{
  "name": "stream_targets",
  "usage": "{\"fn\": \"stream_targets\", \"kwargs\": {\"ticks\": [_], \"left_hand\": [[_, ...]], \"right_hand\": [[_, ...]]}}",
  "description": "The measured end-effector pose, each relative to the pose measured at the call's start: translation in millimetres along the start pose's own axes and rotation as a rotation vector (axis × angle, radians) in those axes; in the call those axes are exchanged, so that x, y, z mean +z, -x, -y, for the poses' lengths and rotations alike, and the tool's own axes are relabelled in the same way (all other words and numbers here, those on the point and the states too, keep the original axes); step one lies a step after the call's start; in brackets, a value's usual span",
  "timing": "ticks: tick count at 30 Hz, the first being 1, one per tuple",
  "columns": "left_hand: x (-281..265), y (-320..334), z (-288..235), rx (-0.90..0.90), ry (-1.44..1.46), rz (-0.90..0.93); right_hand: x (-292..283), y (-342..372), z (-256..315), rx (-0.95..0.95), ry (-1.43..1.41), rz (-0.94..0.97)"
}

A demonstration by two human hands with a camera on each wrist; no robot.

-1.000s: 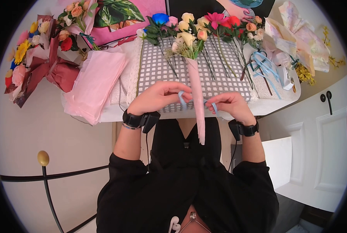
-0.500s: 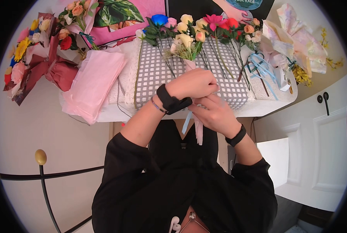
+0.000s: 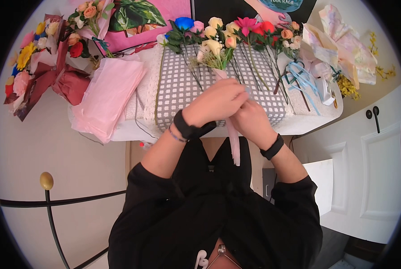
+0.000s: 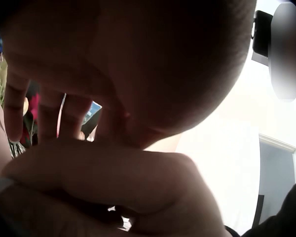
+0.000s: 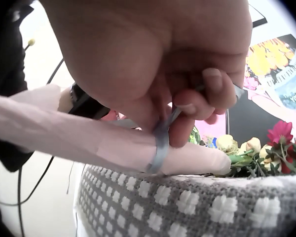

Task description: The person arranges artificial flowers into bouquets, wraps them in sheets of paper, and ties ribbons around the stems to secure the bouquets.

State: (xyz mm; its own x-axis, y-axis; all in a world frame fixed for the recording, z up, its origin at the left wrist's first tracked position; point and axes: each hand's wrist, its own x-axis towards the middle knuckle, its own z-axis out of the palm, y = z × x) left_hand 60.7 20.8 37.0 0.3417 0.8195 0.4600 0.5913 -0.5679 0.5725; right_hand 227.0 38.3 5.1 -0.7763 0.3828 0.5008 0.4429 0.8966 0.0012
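Closely working over the desk, we bring both hands together around a slim bouquet in a pink wrap. Our right hand, its fingers curled, pinches a pale blue ribbon that loops round the wrap; the wrap lies directly beneath those fingers in the right wrist view. Our left hand reaches across the top of the wrap, its fingers bent towards the right hand, but we cannot tell what, if anything, it grips. Beyond the left hand, the blooms point to the rear of the desk; the wrap's lower end extends past the near edge, above our lap. Under the bouquet spreads a grey-and-white cloth, lined along its far side with loose flowers, among them a blue rose and a red bloom. Pink paper is stacked to the left, near a bouquet in burgundy paper. To the right we have a tangle of blue ribbons beside pastel paper.
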Motion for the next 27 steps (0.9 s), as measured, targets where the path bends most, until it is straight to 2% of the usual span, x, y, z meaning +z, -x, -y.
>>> {"fn": "stream_targets", "kwargs": {"ticks": [1, 2, 4, 6, 8, 10, 11, 12, 13, 14, 17, 20, 22, 26, 27], "left_hand": [[-0.9, 11.7, -3.9, -0.053, 0.022, -0.179], [-3.3, 21.9, -7.5, -0.051, 0.019, -0.177], [-5.2, 43.1, -14.8, -0.349, 0.049, -0.105], [0.3, 57.4, -13.7, -0.382, 0.064, -0.099], [4.6, 67.3, -10.6, -0.553, 0.357, -0.032], [15.0, 75.0, 0.6, -0.511, 0.429, -0.069], [18.8, 78.6, 5.9, -0.466, 0.497, -0.099], [16.2, 80.7, 7.2, -0.466, 0.497, -0.095], [12.3, 84.2, 9.0, -0.548, 0.564, -0.089], [10.0, 87.3, 10.2, -0.632, 0.631, -0.081], [3.4, 89.2, 6.8, -0.684, 0.614, -0.095], [0.7, 88.0, 4.8, -0.631, 0.519, -0.030], [5.4, 86.6, 7.2, -0.604, 0.571, -0.046], [10.1, 82.3, 4.9, -0.595, 0.740, -0.129], [10.8, 82.1, 5.8, -0.595, 0.740, -0.129]], "right_hand": [[-1.5, -0.3, 1.2, 0.050, -0.039, -0.018], [-4.2, -1.4, 1.1, 0.051, -0.039, -0.022], [-10.3, -0.2, 2.3, 0.082, -0.085, 0.042], [-11.0, -2.3, 2.7, 0.055, -0.091, 0.018], [-12.6, -3.2, 3.6, 0.018, -0.094, -0.007], [-15.5, -3.7, 3.1, 0.061, -0.273, 0.012], [-18.0, -3.5, 2.4, 0.062, -0.274, 0.013], [-21.0, -3.1, 0.5, 0.111, -0.368, 0.045], [-23.8, -2.1, -1.9, 0.162, -0.461, 0.075], [-26.9, 0.1, -5.2, 0.168, -0.462, 0.073], [-29.8, 7.0, -15.6, 0.224, -0.479, 0.152], [-28.1, 7.6, -17.2, 0.240, -0.512, 0.133], [-37.8, 1.8, -11.2, 0.458, -0.576, 0.325], [-41.1, 2.3, -10.3, 0.509, -0.569, 0.323], [-35.5, 7.3, -12.4, 0.448, -0.550, 0.245]]}}
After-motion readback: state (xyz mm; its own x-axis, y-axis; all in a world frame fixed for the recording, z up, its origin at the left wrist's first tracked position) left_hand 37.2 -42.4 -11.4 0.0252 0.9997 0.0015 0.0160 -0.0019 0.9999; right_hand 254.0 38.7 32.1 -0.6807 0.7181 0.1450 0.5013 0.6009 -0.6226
